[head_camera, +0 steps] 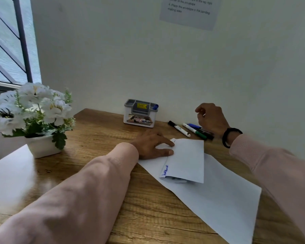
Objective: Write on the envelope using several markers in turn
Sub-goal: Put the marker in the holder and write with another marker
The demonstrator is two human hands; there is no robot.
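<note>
A white envelope (185, 161) lies on the wooden desk (99, 134), on top of a larger white sheet (224, 201). Blue writing runs along the envelope's left edge. My left hand (152, 144) lies flat, with its fingertips pressing on the envelope's upper left corner. Beyond the envelope lie a black-capped marker (179, 128), a green-capped marker (195, 131), a blue marker (194, 125) and a black marker (208, 135). My right hand (210, 118) hovers just above these markers with curled fingers, and nothing shows in it.
A grey and white desk organizer (140, 113) with a blue cap in it stands against the wall. A white pot of white flowers (35, 117) stands at the left. A printed sheet (190, 9) hangs on the wall.
</note>
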